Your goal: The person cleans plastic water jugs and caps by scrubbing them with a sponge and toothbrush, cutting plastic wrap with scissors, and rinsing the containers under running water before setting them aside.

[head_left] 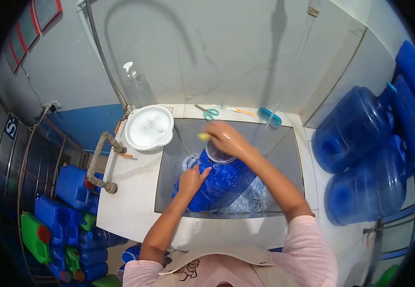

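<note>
A blue water jug (pixel 224 186) with wet, soapy patches lies tilted in the sink (pixel 286 167), its round mouth towards the back wall. My left hand (pixel 191 181) grips the jug's left side near the neck. Closed on a small yellow sponge (pixel 203 137), my right hand (pixel 224 137) is over the jug's mouth, slightly blurred. The sponge shows only in part, left of the fingers. Crumpled, pale, net-like material (pixel 253 198) lies in the sink under and beside the jug.
A white basin of suds (pixel 164 144) stands on the left ledge before a pump bottle (pixel 140 91). Scissors (pixel 211 114), a toothbrush (pixel 241 112) and a teal brush (pixel 270 117) line the back ledge. Large clear-blue bottles (pixel 353 126) lie right; several jerrycans (pixel 57 217) crowd the left.
</note>
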### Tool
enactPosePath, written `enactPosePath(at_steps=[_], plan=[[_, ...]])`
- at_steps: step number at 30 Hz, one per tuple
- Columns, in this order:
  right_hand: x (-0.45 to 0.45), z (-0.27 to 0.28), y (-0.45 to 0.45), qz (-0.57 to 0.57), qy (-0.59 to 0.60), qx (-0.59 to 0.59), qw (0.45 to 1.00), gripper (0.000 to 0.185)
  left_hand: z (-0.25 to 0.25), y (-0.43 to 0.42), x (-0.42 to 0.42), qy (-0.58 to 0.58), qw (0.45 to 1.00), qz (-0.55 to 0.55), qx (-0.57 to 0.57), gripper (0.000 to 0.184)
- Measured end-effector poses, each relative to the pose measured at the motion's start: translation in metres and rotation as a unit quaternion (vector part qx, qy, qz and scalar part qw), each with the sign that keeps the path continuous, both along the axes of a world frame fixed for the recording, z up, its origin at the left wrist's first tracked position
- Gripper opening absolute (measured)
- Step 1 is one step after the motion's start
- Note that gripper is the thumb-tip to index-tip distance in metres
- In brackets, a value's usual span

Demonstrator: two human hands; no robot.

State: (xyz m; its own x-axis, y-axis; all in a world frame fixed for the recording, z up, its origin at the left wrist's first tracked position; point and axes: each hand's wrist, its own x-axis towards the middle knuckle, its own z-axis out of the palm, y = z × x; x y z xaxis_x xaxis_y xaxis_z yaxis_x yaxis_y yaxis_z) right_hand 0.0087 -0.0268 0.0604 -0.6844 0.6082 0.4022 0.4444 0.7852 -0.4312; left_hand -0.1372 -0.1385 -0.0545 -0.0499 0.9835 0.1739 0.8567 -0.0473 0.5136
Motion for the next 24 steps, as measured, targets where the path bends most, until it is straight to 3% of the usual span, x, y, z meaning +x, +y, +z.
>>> enactPosePath(at_steps=[2,4,5,7,9,10,11,12,13,15,17,24], plan=[[-0.069,0.008,0.012,0.038,0.154,0.000,0.987,0.019,-0.001,0.001,0.002,-0.017,0.999,0.029,-0.021,0.056],[-0.131,-0.021,0.034,0.060,0.157,-0.046,0.985,0.026,-0.003,0.006,0.008,-0.035,0.998,0.040,-0.036,0.053],[-0.152,-0.043,0.045,0.048,0.061,-0.030,0.997,0.035,-0.002,0.007,0.010,-0.036,0.998,0.038,-0.037,0.053],[-0.133,-0.035,0.037,0.037,0.067,-0.156,0.985,0.040,0.003,0.010,0.010,-0.051,0.996,0.047,-0.051,0.051],[-0.076,-0.026,0.049,-0.008,0.042,-0.146,0.988,0.033,0.003,0.013,0.006,-0.063,0.995,0.054,-0.061,0.051],[-0.041,-0.025,0.052,-0.065,0.153,-0.424,0.890,0.027,0.002,0.015,0.005,-0.076,0.993,0.062,-0.071,0.051],[0.000,-0.025,0.053,-0.096,0.278,-0.502,0.814,0.023,0.002,0.016,0.005,-0.082,0.992,0.061,-0.072,0.051],[0.040,-0.020,0.055,-0.156,0.273,-0.479,0.819,0.023,0.001,0.017,0.006,-0.086,0.993,0.056,-0.056,0.051],[0.071,-0.015,0.055,-0.216,0.312,-0.478,0.792,0.021,0.002,0.020,0.009,-0.089,0.994,0.049,-0.039,0.051],[0.105,-0.002,0.055,-0.248,0.331,-0.487,0.769,0.020,0.013,0.025,0.021,-0.088,0.994,0.030,-0.059,0.055],[0.126,0.008,0.057,-0.265,0.328,-0.506,0.752,0.021,0.021,0.030,0.037,-0.048,0.998,-0.017,-0.040,0.047],[0.140,0.036,0.059,-0.275,0.156,-0.455,0.832,0.012,0.040,0.038,0.078,-0.011,0.996,-0.086,-0.014,0.039]])
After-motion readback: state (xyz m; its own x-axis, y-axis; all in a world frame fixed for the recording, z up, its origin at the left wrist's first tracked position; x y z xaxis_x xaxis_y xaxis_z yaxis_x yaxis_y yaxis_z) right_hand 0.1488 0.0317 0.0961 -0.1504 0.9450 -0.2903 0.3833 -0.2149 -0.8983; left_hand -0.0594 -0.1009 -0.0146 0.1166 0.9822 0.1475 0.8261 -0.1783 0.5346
